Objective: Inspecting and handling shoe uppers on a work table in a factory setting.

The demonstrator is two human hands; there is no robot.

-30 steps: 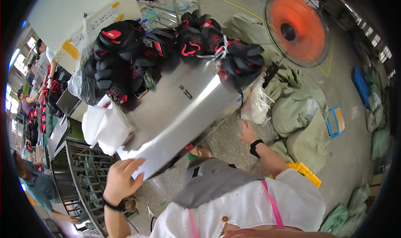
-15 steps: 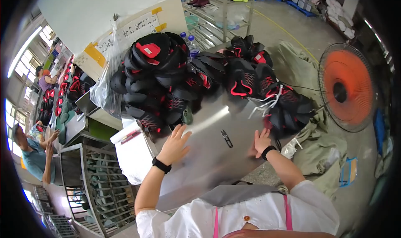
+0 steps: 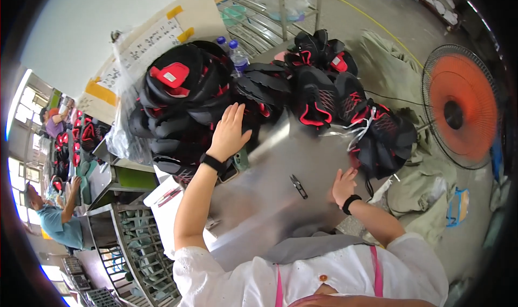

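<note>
My left hand (image 3: 231,134) is open, its fingers stretched toward a heap of black-and-red shoe uppers (image 3: 181,113) and nearly level with the nearest ones. Whether the fingertips touch them I cannot tell. My right hand (image 3: 343,188) is open too, holding nothing, low over the right part of the metal tabletop (image 3: 270,210). Between the hands lies a small pair of black thread snips (image 3: 298,187). More black uppers (image 3: 315,99) stand along the far side, and a bunch with white laces (image 3: 384,142) sits beyond my right hand. A dark green object (image 3: 241,159) lies beside my left wrist.
Two water bottles (image 3: 238,57) stand behind the heap. White sheets with pens (image 3: 168,196) lie at the left edge. An orange fan (image 3: 458,107) stands at right, beside greenish cloth (image 3: 415,194). A metal rack cart (image 3: 140,247) and a seated co-worker (image 3: 59,221) are at left.
My left hand has moved forward from the table's near left part to the heap of uppers. My right hand stays near the right side. The view has shifted slightly.
</note>
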